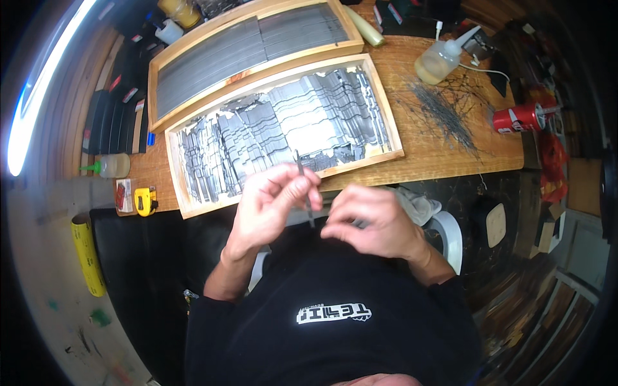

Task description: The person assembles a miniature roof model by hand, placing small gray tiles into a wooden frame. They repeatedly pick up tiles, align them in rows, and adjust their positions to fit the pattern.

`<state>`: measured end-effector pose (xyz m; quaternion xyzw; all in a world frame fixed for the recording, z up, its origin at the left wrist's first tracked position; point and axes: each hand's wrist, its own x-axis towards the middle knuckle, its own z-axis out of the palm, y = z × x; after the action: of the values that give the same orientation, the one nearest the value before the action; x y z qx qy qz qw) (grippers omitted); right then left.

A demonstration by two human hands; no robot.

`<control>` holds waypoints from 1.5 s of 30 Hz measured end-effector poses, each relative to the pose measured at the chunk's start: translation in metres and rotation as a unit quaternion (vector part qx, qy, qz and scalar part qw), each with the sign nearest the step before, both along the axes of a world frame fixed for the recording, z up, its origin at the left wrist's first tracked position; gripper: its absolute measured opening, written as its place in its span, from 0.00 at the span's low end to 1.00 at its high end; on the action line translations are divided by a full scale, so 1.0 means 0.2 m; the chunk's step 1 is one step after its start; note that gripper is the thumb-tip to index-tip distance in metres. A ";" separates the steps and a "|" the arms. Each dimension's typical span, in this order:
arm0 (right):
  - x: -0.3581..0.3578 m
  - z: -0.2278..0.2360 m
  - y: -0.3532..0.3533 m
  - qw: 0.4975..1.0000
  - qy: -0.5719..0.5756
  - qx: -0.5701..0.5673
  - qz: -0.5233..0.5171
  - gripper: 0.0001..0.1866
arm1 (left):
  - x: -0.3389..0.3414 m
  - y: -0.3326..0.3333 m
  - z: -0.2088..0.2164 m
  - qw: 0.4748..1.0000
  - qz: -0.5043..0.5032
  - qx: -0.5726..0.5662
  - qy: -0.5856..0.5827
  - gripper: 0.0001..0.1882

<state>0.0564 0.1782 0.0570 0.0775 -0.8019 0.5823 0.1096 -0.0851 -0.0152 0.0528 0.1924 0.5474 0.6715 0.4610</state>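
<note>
My left hand point(273, 202) is closed, pinching a thin dark grey strip point(309, 215) between thumb and fingers; the strip stands nearly upright in the picture. To its right my right hand point(373, 222) has its fingers curled in toward the thumb, a little blurred, and what sits between the fingertips is too small to make out. Both hands are in front of my body, just off the near edge of a wooden-framed tray point(396, 154). Inside that tray lie many thin grey and black strips point(248, 138) in uneven rows, with a bright glare over the middle.
Behind it a second wooden frame point(356, 47) holds smooth grey strips. On the wooden table point(360, 170) to the right are a pile of thin dark slivers point(444, 119), a squeeze bottle point(438, 63) and a red can point(515, 119). A yellow tape measure point(145, 201) lies at the left.
</note>
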 end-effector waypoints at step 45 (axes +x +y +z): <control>-0.01 -0.42 0.39 0.863 0.090 -0.090 -0.489 0.08 | -0.40 0.70 0.14 0.842 -0.100 -0.241 0.472 0.10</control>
<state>0.0541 0.2558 -0.0260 -0.2822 -0.6680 0.5138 0.4584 -0.1644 0.1241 0.0807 0.4229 0.8211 0.2963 0.2432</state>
